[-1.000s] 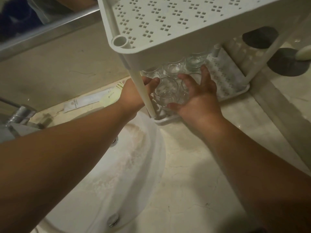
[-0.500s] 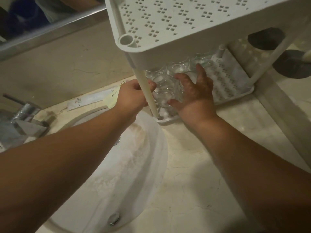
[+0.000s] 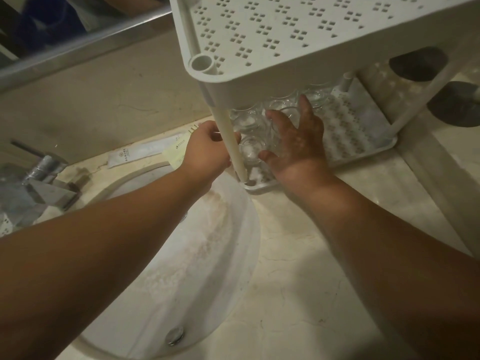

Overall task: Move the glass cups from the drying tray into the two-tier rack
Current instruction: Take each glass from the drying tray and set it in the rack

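Head view: two-tier rack [image 3: 298, 42] on bench [image 3: 298, 294] beside sink [image 3: 187, 268], upper tier bare. I see both hands deeper under lower tier than second ago. Glass cups [image 3: 249, 120] clustered at near-left corner of lower tier; one cup [image 3: 250, 152] now set down by post. Right hand [image 3: 298, 144] spread, fingers relaxed against cups. Left hand [image 3: 207, 152] curled at corner post; grip on post or cup, cannot tell. I judge placement nearly done, release next.
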### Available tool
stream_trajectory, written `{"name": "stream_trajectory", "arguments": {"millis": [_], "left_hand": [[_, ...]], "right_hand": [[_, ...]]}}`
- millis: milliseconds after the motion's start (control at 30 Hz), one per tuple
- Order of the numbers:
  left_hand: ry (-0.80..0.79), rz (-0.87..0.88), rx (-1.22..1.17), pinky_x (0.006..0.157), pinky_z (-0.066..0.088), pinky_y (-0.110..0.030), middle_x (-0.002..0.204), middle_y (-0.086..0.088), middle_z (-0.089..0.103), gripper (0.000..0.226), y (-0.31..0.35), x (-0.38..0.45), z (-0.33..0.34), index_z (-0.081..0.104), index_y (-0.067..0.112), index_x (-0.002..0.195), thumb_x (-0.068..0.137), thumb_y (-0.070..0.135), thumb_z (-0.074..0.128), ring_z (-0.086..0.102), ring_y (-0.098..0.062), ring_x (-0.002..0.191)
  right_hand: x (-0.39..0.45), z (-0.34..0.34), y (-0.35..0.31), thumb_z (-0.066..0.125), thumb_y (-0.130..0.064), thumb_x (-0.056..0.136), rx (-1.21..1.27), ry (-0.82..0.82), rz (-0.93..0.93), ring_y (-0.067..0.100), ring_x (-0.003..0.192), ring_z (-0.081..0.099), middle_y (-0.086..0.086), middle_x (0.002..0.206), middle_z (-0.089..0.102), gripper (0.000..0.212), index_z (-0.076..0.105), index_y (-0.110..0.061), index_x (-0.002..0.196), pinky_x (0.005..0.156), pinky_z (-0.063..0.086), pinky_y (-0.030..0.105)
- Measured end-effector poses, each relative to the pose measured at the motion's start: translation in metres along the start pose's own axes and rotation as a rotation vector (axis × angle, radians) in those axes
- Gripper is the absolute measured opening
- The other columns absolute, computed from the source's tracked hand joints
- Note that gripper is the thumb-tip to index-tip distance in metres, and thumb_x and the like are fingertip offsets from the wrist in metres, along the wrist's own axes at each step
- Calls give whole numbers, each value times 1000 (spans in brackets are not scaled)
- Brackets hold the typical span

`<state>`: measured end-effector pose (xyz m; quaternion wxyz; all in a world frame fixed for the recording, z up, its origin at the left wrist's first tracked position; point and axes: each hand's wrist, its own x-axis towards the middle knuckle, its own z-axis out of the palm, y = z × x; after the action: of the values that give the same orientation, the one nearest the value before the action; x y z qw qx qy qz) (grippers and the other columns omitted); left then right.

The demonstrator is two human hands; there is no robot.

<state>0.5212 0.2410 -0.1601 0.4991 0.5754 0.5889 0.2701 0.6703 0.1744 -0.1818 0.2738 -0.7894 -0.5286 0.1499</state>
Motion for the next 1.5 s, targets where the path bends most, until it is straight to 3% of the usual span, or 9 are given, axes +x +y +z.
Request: {"name": "stream_trajectory", "arguments": {"millis": [200,367,600,733,867,1133,1300,1400,1500], "left_hand": [[8,-8,-12,77,60,-50,88,-11,69,23,-3,-2,-2,62,12,107,91,27,67,68,-18,69],[12,-13,-29,78,59,-51,90,-12,68,21,-2,-6,-1,61,14,106,89,26,64,67,-20,70],[21,-8,-19,75,60,-45,85,-8,68,15,-3,-7,-2,59,14,105,94,24,62,69,-19,70],[19,-16,-52,78,61,-50,78,-5,66,21,-5,-9,-3,60,11,105,91,27,64,68,-21,70],[31,-16,-64,78,61,-49,76,-2,67,20,-5,-11,-4,61,10,104,92,26,65,68,-24,71],[48,-15,6,71,59,-34,102,0,69,26,0,-15,-13,60,19,116,95,33,61,68,-10,69],[97,4,46,76,57,-33,109,4,66,28,-3,-22,-29,59,24,116,93,37,60,70,-12,84],[143,93,157,79,49,-22,109,10,64,23,-4,-35,-41,61,23,116,94,32,59,61,2,90],[138,111,159,87,52,-29,113,10,63,19,-3,-50,-52,59,25,113,94,28,59,60,0,95]], "right_hand": [[4,3,-2,80,-36,77,37,22,20,27,150,2,3,164,-4,87,31,-21,147,121,22,38],[7,2,-3,81,-34,77,53,-8,35,25,151,-5,2,163,-12,84,33,-24,145,120,20,31],[10,2,-2,82,-33,76,42,-26,6,27,150,-11,6,163,-14,91,28,-24,148,123,12,37],[10,2,0,81,-34,77,42,-36,-13,27,150,-13,5,163,-15,89,29,-26,148,123,13,37],[12,2,8,84,-32,73,73,-18,-61,26,151,-6,2,163,-14,81,38,-31,140,119,28,38],[-4,-2,14,84,-33,73,209,67,-100,24,152,2,-12,162,-14,83,34,-46,138,110,41,39],[-31,-11,5,77,-41,78,217,27,21,18,152,-2,-21,159,-15,81,27,-48,141,117,30,39],[-58,-18,-11,77,-45,77,209,57,19,19,151,3,-15,161,-5,78,32,-42,141,116,32,40],[-90,-22,-28,74,-45,79,238,73,13,16,151,8,-11,162,1,75,35,-37,142,117,31,40]]}}
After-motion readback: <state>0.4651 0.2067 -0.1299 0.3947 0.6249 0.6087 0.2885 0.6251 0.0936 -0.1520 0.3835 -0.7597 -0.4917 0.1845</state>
